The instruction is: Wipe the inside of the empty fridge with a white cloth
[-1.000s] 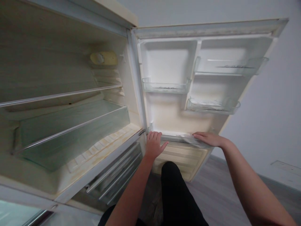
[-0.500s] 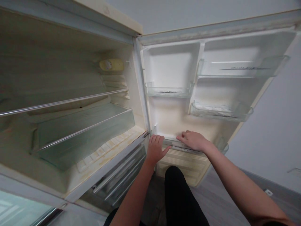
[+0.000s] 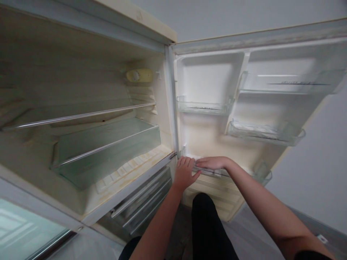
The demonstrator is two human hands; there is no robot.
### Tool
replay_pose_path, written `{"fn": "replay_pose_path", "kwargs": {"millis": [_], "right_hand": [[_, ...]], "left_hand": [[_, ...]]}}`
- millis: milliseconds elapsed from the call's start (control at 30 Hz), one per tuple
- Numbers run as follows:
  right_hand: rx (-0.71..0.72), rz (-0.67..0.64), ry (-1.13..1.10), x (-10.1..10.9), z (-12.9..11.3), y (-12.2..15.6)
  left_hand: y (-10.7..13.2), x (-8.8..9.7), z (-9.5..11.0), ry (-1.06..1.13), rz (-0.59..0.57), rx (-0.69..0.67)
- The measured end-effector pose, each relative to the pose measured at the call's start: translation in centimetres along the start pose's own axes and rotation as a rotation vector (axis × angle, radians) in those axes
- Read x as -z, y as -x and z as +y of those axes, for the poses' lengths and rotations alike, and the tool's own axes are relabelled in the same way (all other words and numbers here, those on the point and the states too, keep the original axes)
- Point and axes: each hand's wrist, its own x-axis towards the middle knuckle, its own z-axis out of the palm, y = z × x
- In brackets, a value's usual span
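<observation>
Clear plastic door bin (image 3: 214, 172) sits beneath the fingers: the right hand (image 3: 213, 163), fingers together, grip unclear, has slid beside the left hand (image 3: 185, 173), thumb spread, so both seemingly attend to its hinge end.

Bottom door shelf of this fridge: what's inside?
In the bottom door shelf, pale patches show near the right hand, too blurred to identify. Anything behind it or the left hand is covered.
</observation>
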Motion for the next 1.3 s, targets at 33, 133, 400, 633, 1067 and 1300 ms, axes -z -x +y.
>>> {"fn": "replay_pose_path", "kwargs": {"millis": [33, 133, 400, 633, 1067, 1300], "right_hand": [[0.024, -0.023, 0.001, 0.0, 0.0, -1.2], [0.012, -0.095, -0.028, 0.4, 0.3, -3.7], [-0.045, -0.045, 0.177, 2.3, 1.4, -5.5], [-0.200, 0.106, 0.560, 1.2, 0.3, -4.6], [-0.032, 1.072, -0.143, -4.9, -2.3, 2.5], [-0.173, 0.833, 0.130, -2.1, -4.1, -5.4]], "left_hand": [[0.0, 0.0, 0.0, -0.002, -0.003, 0.001], [0.0, 0.2, -0.1, -0.009, -0.015, -0.009], [0.3, 0.1, -0.4, -0.002, -0.010, -0.014], [0.3, 0.2, -0.5, 0.005, -0.005, -0.019], [1.0, 0.0, -1.1, -0.009, 0.015, -0.046], [1.2, -0.2, -1.2, -0.054, 0.005, -0.036]]}}
